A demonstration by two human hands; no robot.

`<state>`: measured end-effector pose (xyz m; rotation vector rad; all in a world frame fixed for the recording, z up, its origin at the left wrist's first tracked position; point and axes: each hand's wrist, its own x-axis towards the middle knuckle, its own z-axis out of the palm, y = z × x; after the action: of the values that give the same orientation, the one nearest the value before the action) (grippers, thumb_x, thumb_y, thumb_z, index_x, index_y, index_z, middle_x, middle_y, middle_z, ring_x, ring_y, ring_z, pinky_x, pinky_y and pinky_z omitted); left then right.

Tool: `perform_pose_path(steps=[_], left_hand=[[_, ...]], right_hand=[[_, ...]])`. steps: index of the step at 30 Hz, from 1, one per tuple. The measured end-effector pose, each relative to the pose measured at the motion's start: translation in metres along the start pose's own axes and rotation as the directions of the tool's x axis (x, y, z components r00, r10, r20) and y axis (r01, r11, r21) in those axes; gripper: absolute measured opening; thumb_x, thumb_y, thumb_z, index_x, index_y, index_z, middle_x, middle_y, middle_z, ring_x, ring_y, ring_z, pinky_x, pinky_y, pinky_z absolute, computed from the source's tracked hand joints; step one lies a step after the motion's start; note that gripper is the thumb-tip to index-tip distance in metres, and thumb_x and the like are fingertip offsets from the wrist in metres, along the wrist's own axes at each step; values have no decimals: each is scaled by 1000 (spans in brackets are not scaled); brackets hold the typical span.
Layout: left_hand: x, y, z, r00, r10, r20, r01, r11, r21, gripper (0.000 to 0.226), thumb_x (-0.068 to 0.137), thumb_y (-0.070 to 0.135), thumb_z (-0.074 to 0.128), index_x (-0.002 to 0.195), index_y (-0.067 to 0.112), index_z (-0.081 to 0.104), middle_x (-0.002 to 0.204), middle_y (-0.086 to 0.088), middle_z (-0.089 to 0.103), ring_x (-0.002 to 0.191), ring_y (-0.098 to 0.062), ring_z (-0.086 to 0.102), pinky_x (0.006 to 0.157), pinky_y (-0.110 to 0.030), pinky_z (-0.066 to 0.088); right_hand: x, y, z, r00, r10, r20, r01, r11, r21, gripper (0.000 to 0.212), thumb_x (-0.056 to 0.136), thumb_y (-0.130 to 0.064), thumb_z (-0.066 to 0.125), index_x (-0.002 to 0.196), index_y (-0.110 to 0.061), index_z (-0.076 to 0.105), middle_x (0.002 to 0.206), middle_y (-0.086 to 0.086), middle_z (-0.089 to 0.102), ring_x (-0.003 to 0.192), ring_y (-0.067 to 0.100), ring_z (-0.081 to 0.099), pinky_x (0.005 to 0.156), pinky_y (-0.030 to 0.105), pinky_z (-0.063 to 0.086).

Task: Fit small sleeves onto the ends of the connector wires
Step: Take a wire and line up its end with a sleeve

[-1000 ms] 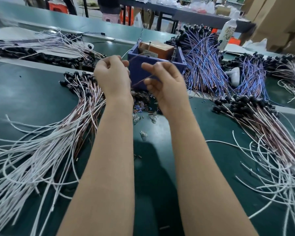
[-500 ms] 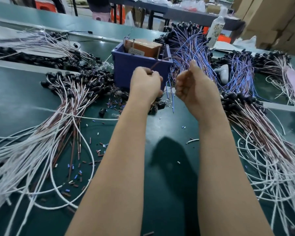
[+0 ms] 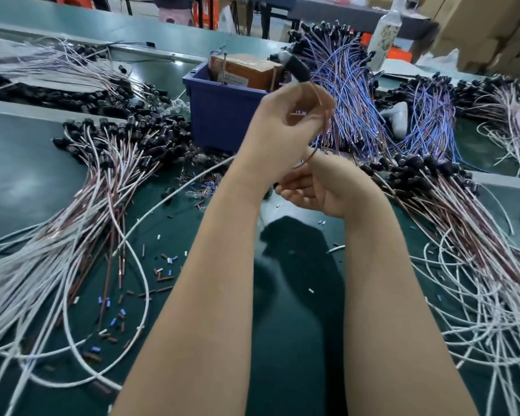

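My left hand [image 3: 282,130] is raised in front of the blue bin and closed on a thin brown connector wire [image 3: 318,94]. The wire's black connector [image 3: 296,69] sticks up above the fingers, blurred. From there the wire loops down to my right hand [image 3: 321,190], which lies lower, just under the left wrist, fingers pointing left. Its fingertips are hidden behind the left forearm, so its grip is unclear. Small brown, blue and white sleeves [image 3: 165,265] are scattered on the green mat [image 3: 294,295] to the left of my arms.
A blue bin [image 3: 222,115] with a brown box inside stands behind my hands. Connector-wire bundles fan out at left [image 3: 102,181] and right [image 3: 451,205], and blue-wired ones [image 3: 348,94] lie behind. A bottle [image 3: 385,31] stands at the back right.
My left hand has risen and lifted the wire with its connector. My right hand has dropped and turned beneath the left wrist. The view has shifted closer to the bin.
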<state>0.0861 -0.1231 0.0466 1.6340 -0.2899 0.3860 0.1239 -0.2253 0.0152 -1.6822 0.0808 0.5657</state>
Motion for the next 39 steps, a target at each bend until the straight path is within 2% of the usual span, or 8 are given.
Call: perform_pose_path(steps=[6, 15, 21, 24, 27, 32, 35, 39], left_hand=[[-5, 9, -2, 957, -56, 283, 59, 998, -1, 18, 90, -6, 50, 94, 5, 64, 89, -5, 65, 79, -11, 59, 79, -23, 50], [-9, 0, -6, 859, -273, 433, 327, 944, -53, 28, 91, -8, 40, 93, 6, 65, 85, -7, 69, 77, -16, 68, 71, -26, 58], [1, -13, -13, 863, -504, -25, 503, 853, 141, 29, 98, 38, 43, 80, 19, 56, 95, 1, 70, 93, -15, 65, 73, -28, 47], [6, -12, -16, 885, -458, -86, 442, 884, -153, 24, 102, 34, 35, 97, 18, 52, 115, 0, 63, 110, -17, 57, 93, -36, 41], [6, -1, -17, 892, -396, -216, 259, 842, -473, 26, 104, 27, 29, 100, 13, 50, 106, -2, 67, 102, -17, 63, 94, -36, 46], [6, 9, -31, 849, -201, -488, -68, 876, -478, 32, 104, 22, 31, 88, 11, 57, 65, 4, 54, 61, -7, 55, 62, -22, 46], [7, 14, -36, 848, -112, -518, -154, 883, -444, 38, 104, 23, 29, 81, 7, 55, 51, 8, 42, 41, -3, 35, 42, -15, 29], [8, 10, -36, 937, -224, -268, 249, 967, 62, 48, 104, 32, 29, 70, 12, 56, 46, 9, 40, 31, 0, 31, 35, -13, 26]], right_hand=[[-1, -4, -7, 954, -288, 88, 202, 828, 523, 21, 95, -15, 42, 82, -17, 58, 65, -6, 55, 53, 2, 51, 44, 10, 42], [-5, -9, -19, 920, -382, 89, 239, 727, 644, 24, 103, -15, 30, 104, -8, 53, 52, -6, 58, 37, 3, 49, 33, 15, 39], [0, -8, -26, 937, -346, 43, 247, 746, 618, 26, 102, -9, 32, 97, -3, 57, 53, -6, 48, 35, 0, 34, 36, 10, 29], [-1, -5, -24, 944, -315, 96, 246, 869, 429, 25, 101, -5, 34, 96, -2, 59, 54, -5, 47, 35, -1, 31, 35, 9, 25], [-3, -2, -19, 943, -274, 191, 225, 943, 244, 23, 99, -3, 38, 97, 0, 61, 57, -3, 47, 36, 0, 31, 36, 9, 24], [-4, 1, -12, 932, -184, 311, 185, 982, 28, 23, 99, -5, 41, 102, 2, 62, 57, -3, 48, 38, 2, 33, 38, 11, 27], [-4, 1, 1, 950, -169, 262, 180, 983, -21, 22, 100, -7, 43, 97, -1, 64, 57, -1, 57, 43, 5, 50, 44, 14, 46], [2, -5, 13, 934, -358, -8, 356, 925, 131, 25, 102, -12, 39, 94, -10, 62, 81, 3, 68, 73, 12, 64, 76, 25, 52]])
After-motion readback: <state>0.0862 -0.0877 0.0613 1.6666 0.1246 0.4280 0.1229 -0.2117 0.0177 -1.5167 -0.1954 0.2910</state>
